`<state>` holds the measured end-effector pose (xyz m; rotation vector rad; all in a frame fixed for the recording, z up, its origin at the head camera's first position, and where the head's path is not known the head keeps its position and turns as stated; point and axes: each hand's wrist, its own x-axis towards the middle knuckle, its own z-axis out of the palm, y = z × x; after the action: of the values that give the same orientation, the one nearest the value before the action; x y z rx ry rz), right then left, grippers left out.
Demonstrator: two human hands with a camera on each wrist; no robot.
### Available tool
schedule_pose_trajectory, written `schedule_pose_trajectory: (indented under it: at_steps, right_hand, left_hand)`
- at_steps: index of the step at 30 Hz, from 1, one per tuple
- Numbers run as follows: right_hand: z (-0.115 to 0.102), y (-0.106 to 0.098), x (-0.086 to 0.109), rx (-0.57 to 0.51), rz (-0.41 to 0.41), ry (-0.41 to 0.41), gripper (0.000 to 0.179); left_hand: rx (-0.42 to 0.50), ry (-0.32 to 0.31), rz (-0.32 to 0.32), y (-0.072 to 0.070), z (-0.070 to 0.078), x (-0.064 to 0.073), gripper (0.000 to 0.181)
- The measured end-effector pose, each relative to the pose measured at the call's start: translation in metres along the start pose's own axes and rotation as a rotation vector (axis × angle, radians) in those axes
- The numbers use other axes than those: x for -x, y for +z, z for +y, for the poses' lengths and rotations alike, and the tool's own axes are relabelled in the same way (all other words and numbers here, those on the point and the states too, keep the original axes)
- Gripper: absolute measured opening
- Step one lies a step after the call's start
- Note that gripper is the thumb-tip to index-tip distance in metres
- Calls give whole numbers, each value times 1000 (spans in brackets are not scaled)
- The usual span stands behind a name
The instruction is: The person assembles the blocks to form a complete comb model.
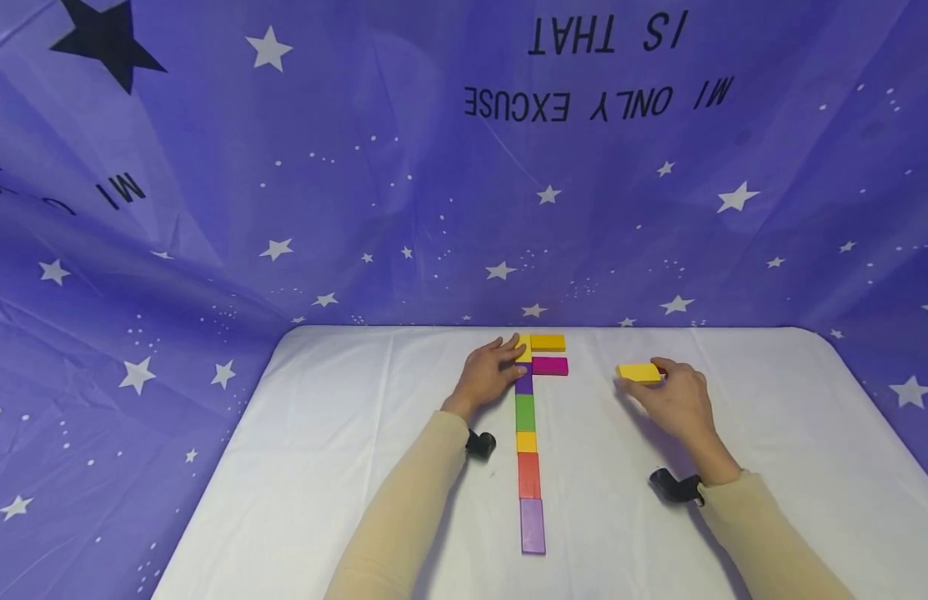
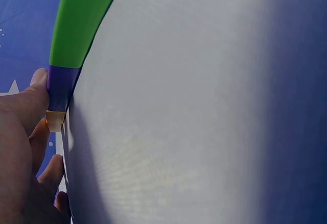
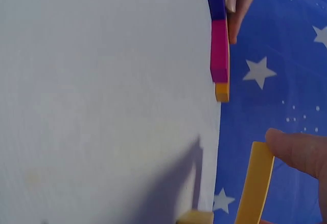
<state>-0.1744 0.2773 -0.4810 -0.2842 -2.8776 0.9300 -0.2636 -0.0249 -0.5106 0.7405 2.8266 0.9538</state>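
My left hand (image 1: pixel 488 377) lies over the far end of a line of flat blocks. Its fingers touch the yellow block (image 1: pixel 524 353) there, and its thumb is at the purple block (image 1: pixel 524 383) just nearer. To the right, my right hand (image 1: pixel 681 402) pinches another yellow block (image 1: pixel 639 372) between thumb and fingers, above the table. Two blocks stick out rightward from the line's far end: an orange-yellow one (image 1: pixel 548 342) and a magenta one (image 1: pixel 549 366). In the right wrist view a pale yellow corner (image 3: pixel 195 217) shows at the bottom; what it belongs to is cut off.
Nearer along the line lie a green block (image 1: pixel 525 413), a short orange one (image 1: pixel 527 442), a red one (image 1: pixel 529 475) and a lilac one (image 1: pixel 533 527). White cloth covers the table (image 1: pixel 321 500). A purple star-patterned curtain (image 1: pixel 403 208) hangs behind and at the sides.
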Motion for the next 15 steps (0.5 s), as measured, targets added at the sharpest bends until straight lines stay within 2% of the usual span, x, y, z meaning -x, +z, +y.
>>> schedule_pose_trajectory:
  at_steps: [15]
  right_hand:
    - [-25, 31, 8, -9, -11, -5, 78]
  left_hand:
    - [14, -9, 3, -1, 1, 0, 46]
